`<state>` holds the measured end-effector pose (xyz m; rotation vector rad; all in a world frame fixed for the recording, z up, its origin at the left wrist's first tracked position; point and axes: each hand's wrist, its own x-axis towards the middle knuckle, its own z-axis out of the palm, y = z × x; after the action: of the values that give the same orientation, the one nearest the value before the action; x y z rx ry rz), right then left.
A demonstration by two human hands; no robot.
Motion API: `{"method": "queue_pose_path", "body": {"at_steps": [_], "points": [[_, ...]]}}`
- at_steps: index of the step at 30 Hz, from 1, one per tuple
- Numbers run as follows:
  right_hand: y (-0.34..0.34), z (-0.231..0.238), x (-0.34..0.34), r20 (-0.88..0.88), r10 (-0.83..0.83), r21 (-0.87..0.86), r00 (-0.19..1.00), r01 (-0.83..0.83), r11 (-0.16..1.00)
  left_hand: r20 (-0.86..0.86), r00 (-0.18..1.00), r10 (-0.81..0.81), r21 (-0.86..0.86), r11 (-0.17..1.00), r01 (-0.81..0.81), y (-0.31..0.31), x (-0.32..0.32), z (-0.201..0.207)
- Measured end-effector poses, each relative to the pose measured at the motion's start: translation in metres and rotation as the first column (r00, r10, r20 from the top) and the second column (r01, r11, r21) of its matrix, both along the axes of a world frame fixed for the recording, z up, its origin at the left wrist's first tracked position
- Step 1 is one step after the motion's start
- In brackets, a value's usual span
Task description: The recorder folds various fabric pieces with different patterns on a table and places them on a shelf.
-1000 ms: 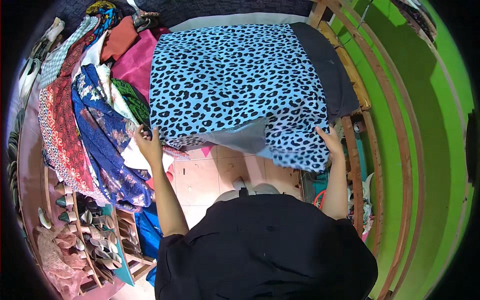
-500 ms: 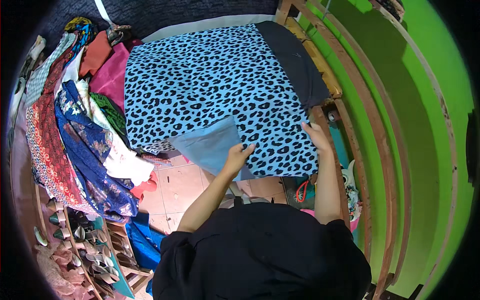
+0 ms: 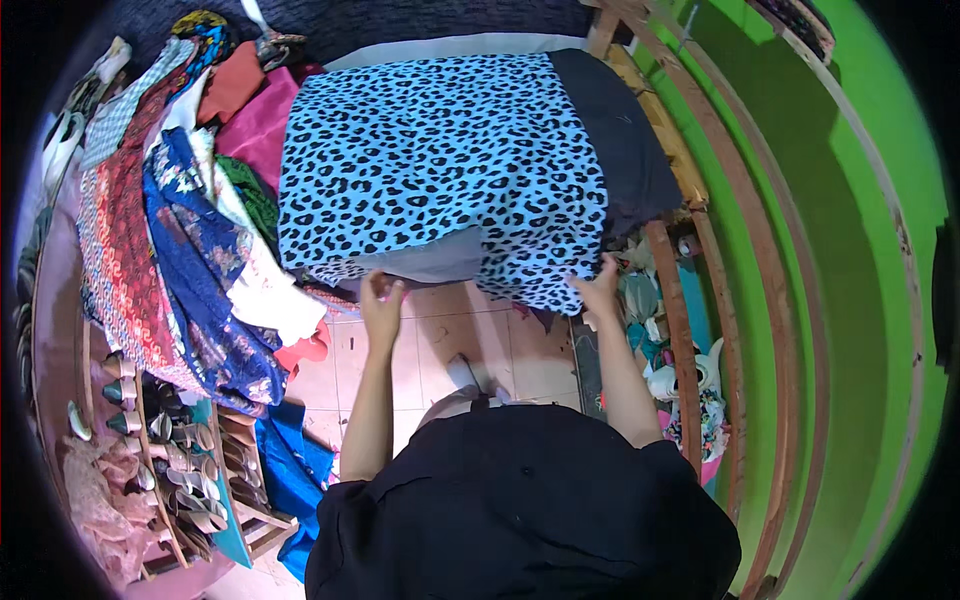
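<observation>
A light-blue cloth with black leopard spots (image 3: 430, 150) lies spread over a dark grey cloth (image 3: 620, 140), which shows along its right side. At the near edge a plain grey flap (image 3: 435, 257) hangs beside the spotted part. My left hand (image 3: 382, 310) is just below the flap's left end, fingers apart with nothing in them. At the cloth's near right corner is my right hand (image 3: 598, 295), thumb and fingers spread; the thumb is at the cloth's edge, and I cannot tell whether it touches.
Heaped garments (image 3: 200, 240) lie along the left, patterned, white and pink. Below them a rack (image 3: 225, 480) holds several shoes. A blue cloth (image 3: 290, 470) hangs beside it. Wooden rails (image 3: 770, 260) run along the green wall (image 3: 880, 180) at right. Pale floor tiles (image 3: 440, 340) show between my arms.
Both hands have let go of the spotted cloth and moved apart, the left to the left. The cloth's near edge has dropped and the grey flap hangs lower. More floor shows.
</observation>
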<state>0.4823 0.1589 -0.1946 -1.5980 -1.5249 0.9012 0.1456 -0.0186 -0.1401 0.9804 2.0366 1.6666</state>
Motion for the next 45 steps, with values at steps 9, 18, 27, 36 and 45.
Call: {"method": "queue_pose_path", "body": {"at_steps": [9, 18, 27, 36, 45], "points": [[0.045, 0.062, 0.020, -0.275, 0.096, 0.040, 0.957, -0.088, 0.995, 0.013, 0.925, 0.379, 0.014, 0.925, -0.379, -0.010, -0.150, -0.003], [0.044, 0.047, 0.018, -0.052, -0.117, 0.218, 0.992, 0.126, 0.968, 0.468, 0.883, -0.043, 0.261, 0.961, -0.092, -0.013, -0.143, 0.032], [0.026, 0.066, 0.004, -0.083, -0.075, -0.141, 0.994, 0.063, 0.988, 0.292, 0.934, 0.208, -0.073, 0.978, -0.195, -0.008, -0.137, -0.023], [0.012, 0.045, 0.023, -0.383, 0.030, -0.312, 0.923, -0.159, 0.937, 0.027, 0.889, 0.458, 0.105, 0.883, -0.458, 0.025, -0.160, -0.022], [-0.034, 0.022, 0.042, -0.365, 0.059, -0.331, 0.929, -0.189, 0.924, 0.263, 0.964, 0.032, 0.053, 0.997, -0.048, 0.003, -0.134, -0.047]]}}
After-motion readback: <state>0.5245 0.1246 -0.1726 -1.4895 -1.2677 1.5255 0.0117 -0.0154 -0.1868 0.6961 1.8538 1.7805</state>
